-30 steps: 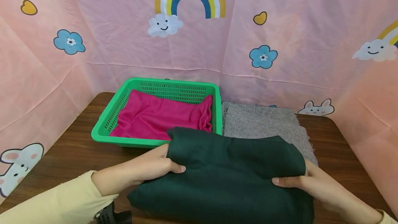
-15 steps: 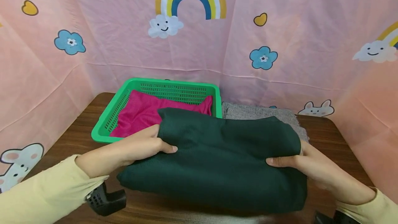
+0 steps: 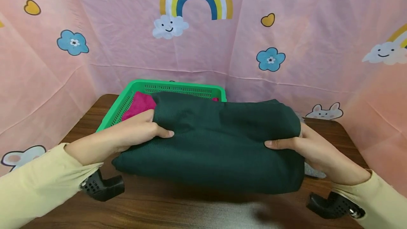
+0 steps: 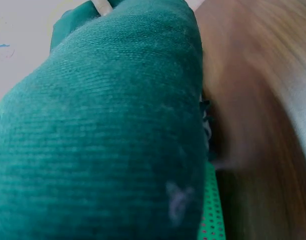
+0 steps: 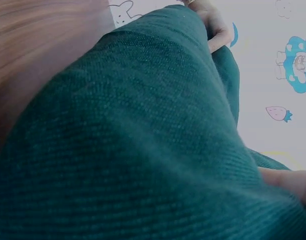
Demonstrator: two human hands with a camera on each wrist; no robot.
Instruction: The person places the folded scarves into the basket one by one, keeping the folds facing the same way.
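A folded dark green cloth (image 3: 216, 151) hangs above the table between my two hands, with fine ribbing visible in the left wrist view. My left hand (image 3: 140, 130) grips its left edge, thumb on the near face and fingers hidden behind. At the opposite edge my right hand (image 3: 313, 147) holds it the same way, its thumb (image 5: 287, 181) also showing in the right wrist view. Behind the cloth stands a green plastic basket (image 3: 111, 114), partly covered from sight. Inside it lies a magenta cloth (image 3: 140, 104), of which mostly the left corner shows.
A grey cloth (image 3: 313, 171) on the right of the brown table (image 3: 178, 207) is almost wholly hidden by the green one. A pink printed curtain (image 3: 203, 52) encloses the table at the back and sides. Black wrist cameras (image 3: 103, 186) hang below both sleeves.
Both hands have raised the green cloth and carried it forward and slightly left. It now blocks most of the basket, the magenta cloth and the grey cloth from view.
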